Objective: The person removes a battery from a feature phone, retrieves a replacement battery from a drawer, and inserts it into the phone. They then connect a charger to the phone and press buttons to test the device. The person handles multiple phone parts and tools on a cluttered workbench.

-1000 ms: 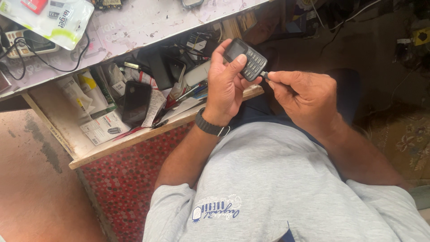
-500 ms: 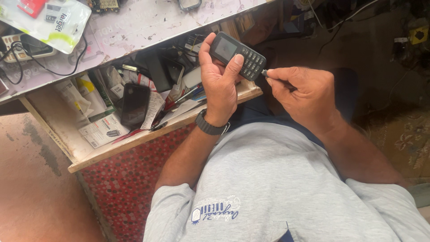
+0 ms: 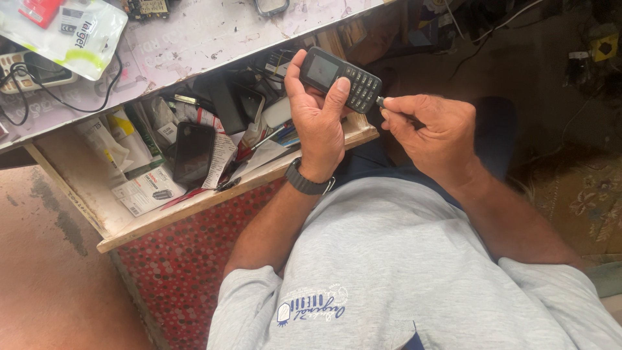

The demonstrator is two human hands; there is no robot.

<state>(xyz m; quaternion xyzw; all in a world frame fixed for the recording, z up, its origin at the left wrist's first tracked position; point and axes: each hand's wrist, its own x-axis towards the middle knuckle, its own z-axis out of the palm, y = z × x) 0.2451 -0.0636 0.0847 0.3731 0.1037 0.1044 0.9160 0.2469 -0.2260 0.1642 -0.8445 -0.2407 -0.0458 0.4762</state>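
Up went the keypad phone [image 3: 341, 79] a little from where it sat a moment earlier, the left hand [image 3: 317, 123] wrapping it, fingers clamped around its body above the open drawer [image 3: 214, 198]. Right hand [image 3: 431, 129] had its fingers pinched together on a small plug [image 3: 381, 102], touching the phone's bottom end. Desk [image 3: 214, 39] lay just beyond, cluttered.

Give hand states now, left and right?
Left hand: closed around a black keypad phone.
Right hand: closed, pinching a small plug at the phone's bottom end.
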